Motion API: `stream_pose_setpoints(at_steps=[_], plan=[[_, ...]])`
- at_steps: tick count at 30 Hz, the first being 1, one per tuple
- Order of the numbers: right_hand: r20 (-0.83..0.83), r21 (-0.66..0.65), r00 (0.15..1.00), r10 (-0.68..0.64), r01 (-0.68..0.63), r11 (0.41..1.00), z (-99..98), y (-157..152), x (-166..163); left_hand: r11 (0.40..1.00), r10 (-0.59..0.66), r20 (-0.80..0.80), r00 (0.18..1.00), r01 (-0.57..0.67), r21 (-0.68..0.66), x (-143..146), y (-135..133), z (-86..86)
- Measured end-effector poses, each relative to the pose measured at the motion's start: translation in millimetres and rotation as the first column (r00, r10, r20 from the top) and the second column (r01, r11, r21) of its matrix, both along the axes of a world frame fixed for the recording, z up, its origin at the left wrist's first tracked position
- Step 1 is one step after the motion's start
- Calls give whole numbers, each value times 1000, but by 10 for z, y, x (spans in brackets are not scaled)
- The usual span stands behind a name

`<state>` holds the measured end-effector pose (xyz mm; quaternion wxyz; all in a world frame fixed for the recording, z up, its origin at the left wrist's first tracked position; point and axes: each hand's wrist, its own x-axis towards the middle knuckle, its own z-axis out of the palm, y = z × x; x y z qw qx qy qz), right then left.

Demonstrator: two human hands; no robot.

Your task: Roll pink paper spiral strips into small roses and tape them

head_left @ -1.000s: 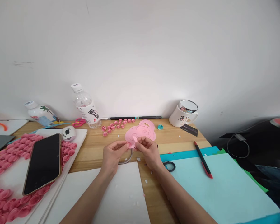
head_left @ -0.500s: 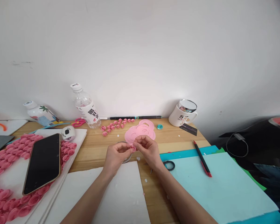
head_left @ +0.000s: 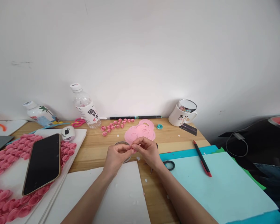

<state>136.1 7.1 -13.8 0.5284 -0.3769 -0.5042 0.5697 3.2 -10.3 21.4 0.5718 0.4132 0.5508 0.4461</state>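
My left hand point(head_left: 115, 158) and my right hand point(head_left: 147, 151) meet over the middle of the table. Between their pinched fingertips is a small pink paper roll point(head_left: 133, 148), mostly covered by the fingers. Just beyond the hands lie flat pink paper spirals point(head_left: 140, 132), cut and overlapping. A roll of tape point(head_left: 126, 159) sits partly behind my left hand. Several small rolled pink paper flowers point(head_left: 112, 127) are scattered further back. One teal rolled flower point(head_left: 159, 127) lies right of the spirals. Under my right wrist are scissors point(head_left: 170, 165), with one dark handle loop showing.
At left, a phone point(head_left: 43, 163) rests on a board covered with pink paper flowers point(head_left: 4, 196). A plastic bottle point(head_left: 86, 107) and a mug point(head_left: 180, 115) stand by the wall. A pen point(head_left: 202, 159) lies on light blue paper point(head_left: 219, 189). White paper point(head_left: 121, 199) is under my left forearm.
My fingertips have closed further over the pink paper roll, so less of it shows. Both hands stay in nearly the same place, and the other things have not moved.
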Motion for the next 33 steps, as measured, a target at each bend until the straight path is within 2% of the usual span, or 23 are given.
stream_pose_setpoints(at_steps=[3, 7, 10, 12, 14, 18, 23, 25, 29, 33], plan=[[11, 9, 999, -40, 40, 999, -19, 5, -10, 999, 12, 42, 999, -10, -53, -2, -2, -1], [59, 48, 991, -117, 114, 992, -30, -16, -40, 991, 115, 236, 965, -93, -101, -32, 27, -41], [174, 132, 979, -102, 80, 988, -29, -83, -86, 980, 182, 397, 900, -131, -153, -55, 53, -57], [289, 220, 948, -131, 67, 973, -36, -135, -119, 973, 188, 478, 858, -96, -211, -58, 59, -59], [369, 352, 902, -225, 89, 932, -54, -171, -142, 964, 183, 541, 821, -44, -261, -43, 52, -63], [459, 612, 755, -469, 114, 783, -86, -183, -139, 957, 193, 625, 757, -5, -288, 23, 18, -87], [502, 744, 570, -650, 98, 661, -67, -182, -124, 961, 193, 637, 746, -12, -277, 75, -12, -98], [490, 763, 545, -680, 109, 637, -61, -188, -132, 965, 182, 636, 750, -12, -262, 86, -22, -91], [471, 759, 549, -690, 147, 635, -83, -194, -158, 975, 146, 636, 758, 0, -224, 125, -47, -75], [439, 775, 538, -720, 180, 606, -108, -198, -179, 977, 155, 629, 762, -22, -214, 152, -57, -80]])
